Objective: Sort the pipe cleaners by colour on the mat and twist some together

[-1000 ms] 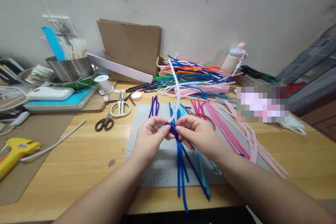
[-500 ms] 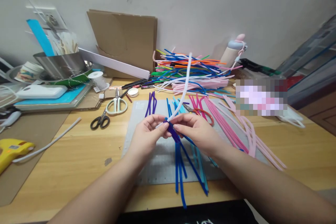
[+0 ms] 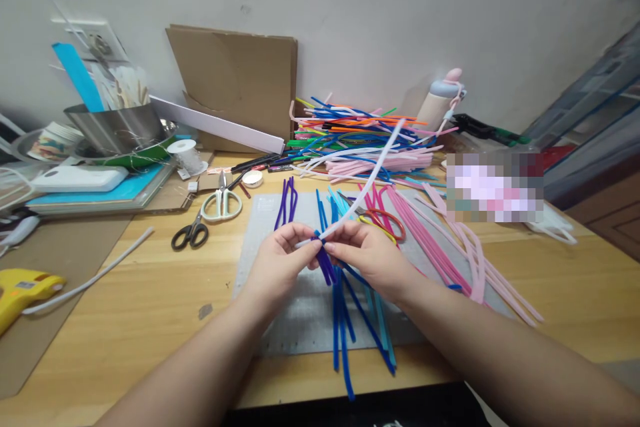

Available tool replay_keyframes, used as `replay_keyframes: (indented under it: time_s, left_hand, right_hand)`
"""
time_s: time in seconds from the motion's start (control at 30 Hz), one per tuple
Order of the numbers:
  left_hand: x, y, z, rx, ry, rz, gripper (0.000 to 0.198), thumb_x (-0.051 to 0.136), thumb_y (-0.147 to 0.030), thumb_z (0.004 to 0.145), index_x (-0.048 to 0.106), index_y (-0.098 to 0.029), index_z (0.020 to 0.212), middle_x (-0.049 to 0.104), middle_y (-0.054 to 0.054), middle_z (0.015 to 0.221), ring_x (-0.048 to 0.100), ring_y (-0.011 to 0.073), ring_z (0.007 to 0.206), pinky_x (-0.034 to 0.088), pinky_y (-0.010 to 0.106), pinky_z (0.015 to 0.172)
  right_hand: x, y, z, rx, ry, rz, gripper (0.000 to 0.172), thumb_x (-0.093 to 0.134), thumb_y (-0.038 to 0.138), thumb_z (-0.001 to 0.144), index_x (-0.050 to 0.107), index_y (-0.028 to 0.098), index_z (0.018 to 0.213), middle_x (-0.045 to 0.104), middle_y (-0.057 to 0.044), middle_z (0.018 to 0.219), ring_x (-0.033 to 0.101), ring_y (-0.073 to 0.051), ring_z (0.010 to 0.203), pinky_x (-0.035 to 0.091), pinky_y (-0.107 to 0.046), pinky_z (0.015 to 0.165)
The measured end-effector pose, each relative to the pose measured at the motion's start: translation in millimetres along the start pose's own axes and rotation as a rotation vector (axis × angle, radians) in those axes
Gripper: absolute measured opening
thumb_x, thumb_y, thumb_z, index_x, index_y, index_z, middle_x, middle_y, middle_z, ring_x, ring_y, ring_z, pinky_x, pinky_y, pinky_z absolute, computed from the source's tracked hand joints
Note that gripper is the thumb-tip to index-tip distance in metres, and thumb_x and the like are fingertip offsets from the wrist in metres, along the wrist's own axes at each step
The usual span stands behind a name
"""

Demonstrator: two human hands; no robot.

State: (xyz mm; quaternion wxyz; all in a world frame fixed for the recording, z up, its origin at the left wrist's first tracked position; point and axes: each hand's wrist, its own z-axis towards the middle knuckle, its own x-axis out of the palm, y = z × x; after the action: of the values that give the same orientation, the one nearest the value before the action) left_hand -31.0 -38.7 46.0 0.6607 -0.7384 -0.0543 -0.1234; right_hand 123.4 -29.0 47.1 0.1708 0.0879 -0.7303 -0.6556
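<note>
My left hand [image 3: 290, 257] pinches a white pipe cleaner [image 3: 376, 173] and short purple pipe cleaners [image 3: 325, 267] over the grey cutting mat [image 3: 280, 333]. Touching the same spot from the right, my right hand [image 3: 365, 253] is closed with thumb and finger on the white one and the purple ones. The white stem rises to the upper right; the purple ends point down. Blue pipe cleaners [image 3: 343, 327] lie below my hands. Red-handled scissors [image 3: 393, 223] are just beyond my right hand. Fingers hide the joint.
Pink pipe cleaners [image 3: 430, 233] spread to the right. A mixed pile [image 3: 360, 140] lies by the wall, beside cardboard [image 3: 235, 87]. White scissors [image 3: 222, 203], black scissors [image 3: 190, 235] and a yellow glue gun [image 3: 25, 290] lie left.
The white pipe cleaner leans further right, and its tip has moved right and slightly down. The purple ends now hang slightly lower and further apart. Both hands keep their pinch.
</note>
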Motion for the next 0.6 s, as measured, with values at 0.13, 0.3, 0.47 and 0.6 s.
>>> replay_keyframes:
  time_s: [0.13,0.3,0.47,0.6]
  left_hand:
    - [0.2,-0.3,0.0,-0.014,0.01,0.009,0.021,0.075,-0.022,0.063,0.058,-0.015,0.074,0.058,-0.004,0.059,0.053,0.0072,0.047,0.041,0.02,0.05]
    - [-0.5,0.7,-0.4,-0.014,0.014,0.005,0.022,0.074,-0.025,0.064,0.058,-0.015,0.075,0.057,-0.004,0.059,0.052,0.0074,0.048,0.041,0.021,0.05]
    - [0.1,0.2,-0.6,0.015,0.013,0.009,0.021,0.073,-0.025,0.065,0.058,-0.015,0.074,0.056,-0.004,0.06,0.051,0.007,0.048,0.04,0.02,0.049]
    - [2.7,-2.7,-2.3,0.04,0.005,0.039,0.019,0.073,-0.023,0.064,0.058,-0.016,0.072,0.057,-0.004,0.061,0.05,0.0066,0.05,0.04,0.019,0.049]
  right_hand:
    - [-0.4,-2.7,1.3,-0.019,-0.037,-0.016,0.021,0.07,0.031,0.069,0.062,0.015,0.079,0.062,0.0,0.072,0.055,-0.011,0.063,0.043,-0.027,0.064]
    - [0.1,-2.3,1.1,-0.009,-0.019,-0.028,0.021,0.069,0.032,0.07,0.062,0.014,0.081,0.062,-0.001,0.073,0.056,-0.012,0.065,0.043,-0.028,0.065]
    - [1.4,-0.9,-0.1,-0.023,-0.005,0.01,0.02,0.069,0.03,0.07,0.061,0.015,0.08,0.059,0.0,0.07,0.052,-0.01,0.062,0.041,-0.025,0.06]
    - [2.0,-1.7,0.1,-0.031,0.039,0.046,0.02,0.068,0.03,0.071,0.061,0.015,0.081,0.059,0.001,0.069,0.05,-0.01,0.06,0.039,-0.025,0.059]
